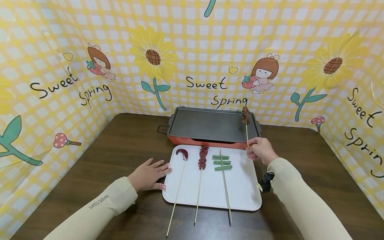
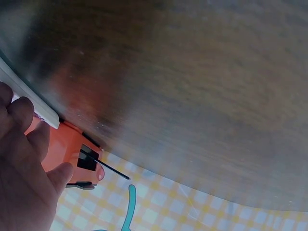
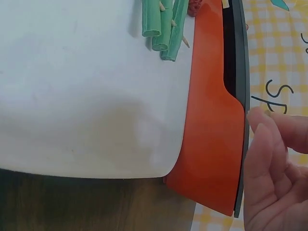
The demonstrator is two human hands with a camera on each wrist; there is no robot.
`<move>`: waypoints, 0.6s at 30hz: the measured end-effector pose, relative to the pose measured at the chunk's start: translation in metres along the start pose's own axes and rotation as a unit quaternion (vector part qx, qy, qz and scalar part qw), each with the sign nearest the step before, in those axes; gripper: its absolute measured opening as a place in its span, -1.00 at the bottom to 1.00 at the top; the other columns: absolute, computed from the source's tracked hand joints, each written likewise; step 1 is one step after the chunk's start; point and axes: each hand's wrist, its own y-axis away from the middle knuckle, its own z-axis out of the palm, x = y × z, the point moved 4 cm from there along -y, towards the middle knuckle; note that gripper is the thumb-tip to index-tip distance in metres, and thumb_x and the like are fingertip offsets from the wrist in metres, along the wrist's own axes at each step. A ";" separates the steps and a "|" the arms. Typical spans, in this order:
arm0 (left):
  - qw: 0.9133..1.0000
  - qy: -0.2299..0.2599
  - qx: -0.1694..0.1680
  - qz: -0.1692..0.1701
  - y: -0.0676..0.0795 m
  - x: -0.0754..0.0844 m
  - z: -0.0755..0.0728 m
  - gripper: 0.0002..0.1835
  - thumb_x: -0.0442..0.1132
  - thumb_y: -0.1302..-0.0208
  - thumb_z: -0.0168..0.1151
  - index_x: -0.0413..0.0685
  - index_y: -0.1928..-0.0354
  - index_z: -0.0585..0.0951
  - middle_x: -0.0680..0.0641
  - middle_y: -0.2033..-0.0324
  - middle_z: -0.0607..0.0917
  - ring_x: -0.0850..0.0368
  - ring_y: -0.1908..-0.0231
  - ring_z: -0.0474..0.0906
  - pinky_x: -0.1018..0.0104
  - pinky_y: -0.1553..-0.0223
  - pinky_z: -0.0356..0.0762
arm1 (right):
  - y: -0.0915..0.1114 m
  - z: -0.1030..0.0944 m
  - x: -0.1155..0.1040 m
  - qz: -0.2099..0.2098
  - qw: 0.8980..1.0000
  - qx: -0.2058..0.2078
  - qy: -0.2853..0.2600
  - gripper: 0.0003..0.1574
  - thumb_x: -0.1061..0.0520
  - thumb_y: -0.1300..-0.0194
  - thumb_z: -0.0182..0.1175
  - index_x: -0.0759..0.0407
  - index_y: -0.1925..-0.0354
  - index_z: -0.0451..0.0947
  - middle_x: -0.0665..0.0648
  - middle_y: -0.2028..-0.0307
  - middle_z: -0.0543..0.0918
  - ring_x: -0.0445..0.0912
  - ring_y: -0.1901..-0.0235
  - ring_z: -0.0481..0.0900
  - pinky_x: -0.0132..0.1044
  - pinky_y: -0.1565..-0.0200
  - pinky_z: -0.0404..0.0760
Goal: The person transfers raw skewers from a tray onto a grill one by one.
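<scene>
My right hand [image 1: 261,150] pinches the stick of a brown meat skewer [image 1: 246,116] low down; the meat is at the right end of a flat dark griddle [image 1: 207,125]. Whether the meat touches the plate I cannot tell. My left hand [image 1: 149,175] lies with spread fingers at the left edge of a white tray [image 1: 243,190], fingertips touching its rim. On the tray lie a skewer with a curled dark red piece [image 1: 182,153], a red meat skewer [image 1: 202,158] and a skewer of green bean-like pieces [image 1: 222,162]. In the right wrist view the right fingers [image 3: 262,159] appear pinched together.
The griddle's orange base [image 1: 210,143] stands directly behind the tray, with a wire handle [image 1: 162,129] at its left. Stick ends overhang the tray's front edge above the brown wooden table [image 1: 120,146]. A yellow checked cloth [image 1: 204,50] encloses the back and sides.
</scene>
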 end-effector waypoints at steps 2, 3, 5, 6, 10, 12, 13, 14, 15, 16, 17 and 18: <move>1.000 -0.001 0.000 0.000 -0.001 0.000 0.000 -0.27 0.28 -0.28 0.01 0.02 -0.38 0.36 -0.05 -0.35 0.35 -0.09 -0.36 0.20 -0.18 -0.27 0.13 | -0.001 0.001 0.000 0.001 1.000 0.002 0.002 -0.67 0.42 -0.25 0.11 0.55 0.02 0.36 0.07 0.62 0.55 -0.21 0.69 0.46 -0.38 0.57 0.55; 1.000 -0.001 -0.001 0.000 -0.001 0.000 0.001 -0.27 0.28 -0.28 0.01 0.02 -0.38 0.36 -0.06 -0.35 0.35 -0.09 -0.36 0.20 -0.18 -0.27 0.13 | -0.001 0.001 0.000 0.001 1.000 0.003 0.004 -0.67 0.42 -0.25 0.10 0.55 0.02 0.36 0.07 0.62 0.55 -0.21 0.69 0.46 -0.38 0.57 0.55; 1.000 -0.002 -0.003 0.000 -0.001 0.000 0.001 -0.27 0.28 -0.29 0.01 0.02 -0.38 0.36 -0.06 -0.36 0.35 -0.09 -0.36 0.20 -0.19 -0.27 0.12 | -0.001 0.002 0.000 0.004 1.000 0.003 0.006 -0.68 0.42 -0.25 0.10 0.54 0.02 0.37 0.07 0.61 0.55 -0.20 0.69 0.46 -0.38 0.57 0.54; 1.000 -0.001 -0.004 0.000 -0.001 0.000 0.000 -0.26 0.28 -0.29 0.00 0.02 -0.38 0.36 -0.06 -0.36 0.34 -0.09 -0.36 0.20 -0.18 -0.27 0.12 | -0.001 0.002 0.000 0.005 1.000 0.004 0.006 -0.68 0.42 -0.25 0.10 0.54 0.02 0.37 0.08 0.61 0.54 -0.20 0.68 0.46 -0.37 0.57 0.54; 1.000 -0.001 -0.006 0.000 -0.001 0.001 -0.001 -0.27 0.28 -0.29 0.00 0.02 -0.38 0.36 -0.06 -0.36 0.35 -0.09 -0.36 0.20 -0.18 -0.27 0.13 | -0.001 0.003 0.000 0.009 1.000 0.006 0.006 -0.68 0.42 -0.25 0.10 0.54 0.02 0.37 0.08 0.60 0.55 -0.19 0.68 0.47 -0.37 0.57 0.54; 1.000 -0.001 -0.007 -0.001 0.000 0.001 -0.002 -0.28 0.27 -0.29 0.01 0.02 -0.38 0.36 -0.05 -0.36 0.35 -0.08 -0.36 0.20 -0.17 -0.27 0.13 | -0.001 0.003 0.000 0.011 1.000 0.007 0.007 -0.68 0.42 -0.25 0.09 0.54 0.02 0.38 0.08 0.61 0.56 -0.20 0.68 0.47 -0.37 0.57 0.54; 1.000 -0.003 -0.007 -0.001 0.000 0.001 -0.003 -0.28 0.26 -0.29 0.01 0.02 -0.38 0.36 -0.05 -0.36 0.35 -0.08 -0.36 0.20 -0.17 -0.27 0.13 | -0.001 0.003 0.000 0.013 1.000 0.007 0.007 -0.67 0.42 -0.25 0.09 0.54 0.01 0.38 0.08 0.61 0.56 -0.19 0.69 0.47 -0.37 0.57 0.55; 1.000 -0.004 -0.007 -0.001 0.000 0.001 -0.003 -0.28 0.26 -0.29 0.02 0.02 -0.38 0.36 -0.06 -0.35 0.35 -0.08 -0.36 0.21 -0.17 -0.27 0.13 | -0.001 0.003 -0.001 0.014 1.000 0.007 0.006 -0.67 0.42 -0.25 0.09 0.54 0.01 0.38 0.08 0.61 0.56 -0.19 0.69 0.47 -0.37 0.56 0.55; 1.000 -0.004 -0.008 -0.001 0.000 0.001 -0.004 -0.28 0.26 -0.29 0.02 0.02 -0.38 0.36 -0.05 -0.35 0.35 -0.08 -0.36 0.21 -0.17 -0.27 0.13 | -0.001 0.003 -0.001 0.015 1.000 0.008 0.006 -0.67 0.42 -0.25 0.09 0.54 0.01 0.38 0.08 0.62 0.56 -0.19 0.69 0.47 -0.37 0.56 0.55; 1.000 -0.004 -0.008 -0.001 0.000 0.001 -0.004 -0.28 0.26 -0.29 0.02 0.02 -0.38 0.36 -0.05 -0.35 0.35 -0.08 -0.36 0.21 -0.17 -0.27 0.13 | -0.001 0.004 -0.001 0.016 1.000 0.007 0.005 -0.67 0.42 -0.25 0.09 0.54 0.01 0.38 0.07 0.62 0.56 -0.20 0.69 0.47 -0.37 0.56 0.55; 1.000 -0.004 -0.009 -0.002 0.000 0.001 -0.004 -0.28 0.26 -0.29 0.02 0.02 -0.38 0.36 -0.05 -0.35 0.35 -0.08 -0.36 0.21 -0.17 -0.27 0.13 | -0.001 0.004 -0.002 0.017 1.000 0.006 0.005 -0.68 0.42 -0.25 0.09 0.54 0.02 0.38 0.07 0.62 0.55 -0.20 0.69 0.47 -0.37 0.57 0.55; 1.000 -0.005 -0.009 -0.002 0.000 0.002 -0.004 -0.28 0.26 -0.29 0.02 0.02 -0.38 0.36 -0.05 -0.35 0.35 -0.08 -0.36 0.20 -0.17 -0.27 0.13 | -0.001 0.004 -0.002 0.018 1.000 0.006 0.003 -0.68 0.43 -0.25 0.09 0.54 0.02 0.38 0.07 0.63 0.55 -0.20 0.70 0.47 -0.37 0.57 0.55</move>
